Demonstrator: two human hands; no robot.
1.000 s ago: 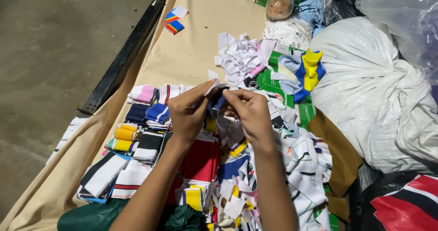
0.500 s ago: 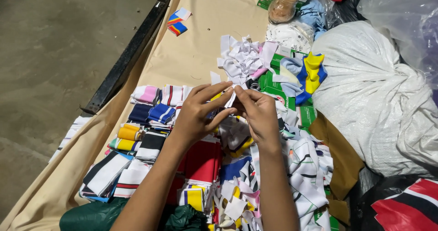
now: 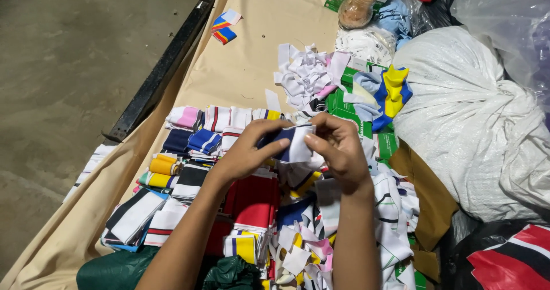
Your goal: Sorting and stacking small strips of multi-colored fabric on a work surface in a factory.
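head view puts a navy and white fabric strip (image 3: 293, 143) right between my 2 hands, held up just above the heaped strips on the bench (image 3: 252, 66). my left hand (image 3: 247, 152) has its grip closed on the navy end, thumb on top, and my right hand (image 3: 338, 147) pinches the white end, so both grips are narrow and holding the same piece. the strip's long axis runs left to right across the view, from one hand to the other, and neither hand is nearer than the other: each has an end. directly below lie loose mixed strips (image 3: 303, 250). to the left sit tidy folded stacks (image 3: 189, 141) in rows, near my left hand. beyond the hands there is a pile of white scraps (image 3: 306, 75), and well off to the right a big white sack (image 3: 470, 118).
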